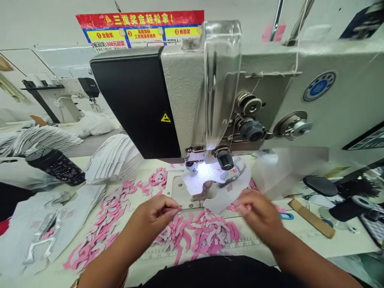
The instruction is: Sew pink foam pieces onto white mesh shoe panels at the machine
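Note:
A white mesh shoe upper piece (225,198), with grey and pink markings, lies under the lit needle area of the sewing machine (186,96). My left hand (153,212) is left of it, above the scraps, with thumb and forefinger pinched together. Whatever may be between those fingertips is too small to make out. To the right, close to the edge of the mesh piece, my right hand (259,212) has curled fingers, slightly smeared by motion. Its fingertips hide anything they might hold. Pink and white trimmed scraps (210,232) are heaped between my forearms.
Stacked white upper pieces (112,158) stand at left beside a black cylinder (55,166); more uppers (48,232) lie nearer. A tan strip (312,218), blue tool (286,216) and black thread spool (351,208) are at right. A ruler (162,256) runs along the table front.

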Available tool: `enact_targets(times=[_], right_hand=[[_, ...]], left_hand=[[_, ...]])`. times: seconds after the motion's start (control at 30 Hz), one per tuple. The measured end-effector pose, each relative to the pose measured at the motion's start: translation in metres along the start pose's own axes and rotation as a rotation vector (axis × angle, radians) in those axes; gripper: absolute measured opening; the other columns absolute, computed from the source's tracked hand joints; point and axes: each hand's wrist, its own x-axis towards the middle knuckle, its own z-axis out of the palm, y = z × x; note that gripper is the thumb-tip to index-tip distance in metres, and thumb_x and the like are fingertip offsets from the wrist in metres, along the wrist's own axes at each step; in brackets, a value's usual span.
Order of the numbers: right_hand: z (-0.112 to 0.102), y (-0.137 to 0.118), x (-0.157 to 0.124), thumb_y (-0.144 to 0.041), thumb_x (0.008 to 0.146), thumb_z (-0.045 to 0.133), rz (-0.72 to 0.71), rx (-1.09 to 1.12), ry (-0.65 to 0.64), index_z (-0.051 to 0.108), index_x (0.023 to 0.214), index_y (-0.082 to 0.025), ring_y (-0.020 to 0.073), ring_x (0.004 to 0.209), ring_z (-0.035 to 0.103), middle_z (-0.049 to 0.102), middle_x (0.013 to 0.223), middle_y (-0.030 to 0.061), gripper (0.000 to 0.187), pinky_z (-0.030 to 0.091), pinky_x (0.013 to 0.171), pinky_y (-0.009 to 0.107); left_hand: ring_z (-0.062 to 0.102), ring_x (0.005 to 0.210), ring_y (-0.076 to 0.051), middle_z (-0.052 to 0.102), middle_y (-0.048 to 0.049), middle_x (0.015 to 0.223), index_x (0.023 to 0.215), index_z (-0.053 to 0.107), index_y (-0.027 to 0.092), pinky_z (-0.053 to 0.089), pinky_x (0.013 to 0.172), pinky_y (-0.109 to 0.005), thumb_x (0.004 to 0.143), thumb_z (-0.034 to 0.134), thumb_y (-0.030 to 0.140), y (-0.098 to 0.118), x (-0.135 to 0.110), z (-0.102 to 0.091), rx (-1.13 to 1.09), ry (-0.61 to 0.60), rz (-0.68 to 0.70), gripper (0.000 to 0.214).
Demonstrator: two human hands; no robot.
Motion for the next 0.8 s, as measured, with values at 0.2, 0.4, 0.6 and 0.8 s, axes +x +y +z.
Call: enact_targets(times=[0.2,0.4,0.6,0.8], right_hand=[[0.045,-0.049,0.023,-0.025,0.092,0.051,-0.048,-0.192,-0.451,0.056,0.084,-0.021,0.0124,0.067,0.053,0.059,0.077,-0.0011,0.011,0.04,0.062,0.025],[0.059,-0.046,0.03,-0.015,0.078,0.059,0.138,-0.005,-0.424,0.054,0.076,-0.021,0.0084,0.055,0.046,0.055,0.064,-0.0058,0.009,0.035,0.05,0.019],[0.059,-0.045,0.035,-0.015,0.081,0.056,-0.026,-0.034,-0.265,0.052,0.075,-0.021,0.0089,0.053,0.048,0.054,0.062,-0.0056,0.01,0.037,0.048,0.021],[0.042,-0.021,0.05,-0.014,0.089,0.055,-0.43,-0.52,-0.002,0.057,0.099,-0.02,0.0218,0.092,0.061,0.068,0.097,0.007,0.011,0.049,0.083,0.039]], left_hand=[[0.06,0.069,-0.016,0.067,-0.0012,0.076,0.088,0.073,0.029,0.047,0.063,-0.026,0.082,0.068,0.032,0.034,-0.001,0.016,-0.074,-0.05,0.186,0.008],[0.055,0.065,-0.012,0.059,0.0022,0.073,0.089,0.062,0.024,0.046,0.057,-0.022,0.074,0.079,0.034,0.025,-0.006,0.018,-0.557,-0.008,-0.001,0.025],[0.058,0.064,-0.014,0.061,0.0009,0.065,0.081,0.066,0.022,0.048,0.061,-0.025,0.076,0.077,0.036,0.028,0.004,0.019,-0.644,-0.032,-0.036,0.019],[0.06,0.082,-0.017,0.065,-0.0026,0.087,0.073,0.068,0.019,0.048,0.077,-0.029,0.071,0.08,0.035,0.04,0.043,0.004,-0.494,0.168,0.007,0.02]])
